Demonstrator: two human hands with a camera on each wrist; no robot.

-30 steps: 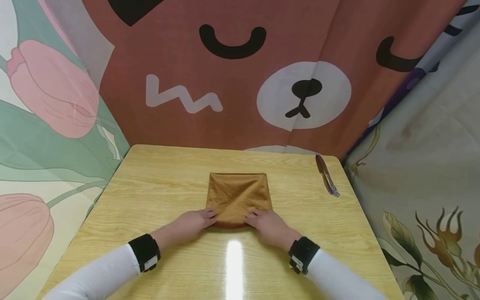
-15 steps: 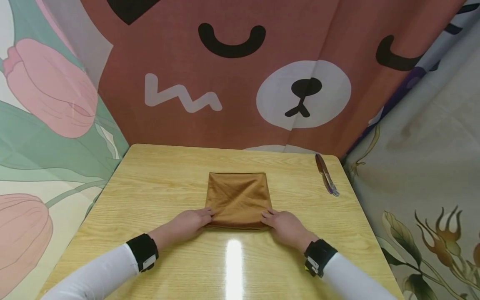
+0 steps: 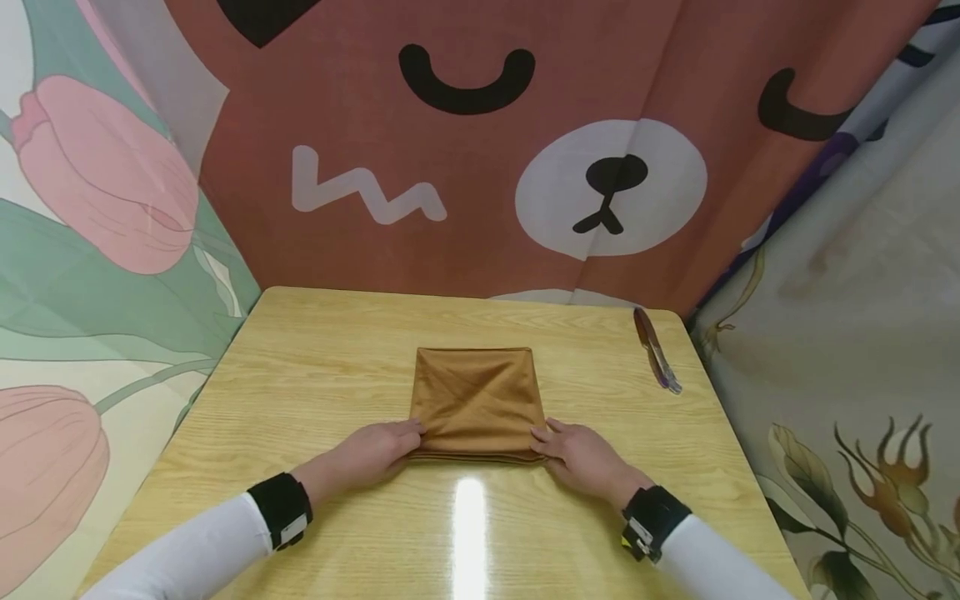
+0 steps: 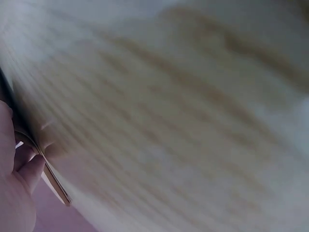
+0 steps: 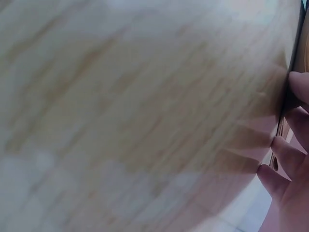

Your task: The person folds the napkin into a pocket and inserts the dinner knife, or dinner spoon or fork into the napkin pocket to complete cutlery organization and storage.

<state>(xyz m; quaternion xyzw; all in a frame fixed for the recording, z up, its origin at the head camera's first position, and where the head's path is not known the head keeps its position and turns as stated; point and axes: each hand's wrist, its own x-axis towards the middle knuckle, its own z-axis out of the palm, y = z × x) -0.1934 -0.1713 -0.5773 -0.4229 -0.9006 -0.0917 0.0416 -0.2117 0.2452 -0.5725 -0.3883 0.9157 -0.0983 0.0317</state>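
A folded brown cloth [image 3: 478,392], smooth and slightly creased, lies as a neat rectangle in the middle of the table, its stacked layers showing along the near edge. At its near left corner my left hand [image 3: 375,452] pinches the side edge; the left wrist view shows thumb and fingertips [image 4: 32,170] at the cloth's layered edge [image 4: 58,186]. My right hand [image 3: 588,458] holds the near right corner in the same way, its fingertips [image 5: 285,150] along the edge in the right wrist view. The fingers' undersides are partly hidden by the cloth.
The light wood table [image 3: 315,358] reflects a bright streak near its front. A thin brown and purple object [image 3: 656,350], partly clear, lies at the back right. A bear-print curtain [image 3: 465,183] hangs behind, with floral curtains at both sides.
My right hand has slid outward from the cloth's front to its right corner, and the left hand has shifted slightly left. The cloth's near edge now shows more of its layers.
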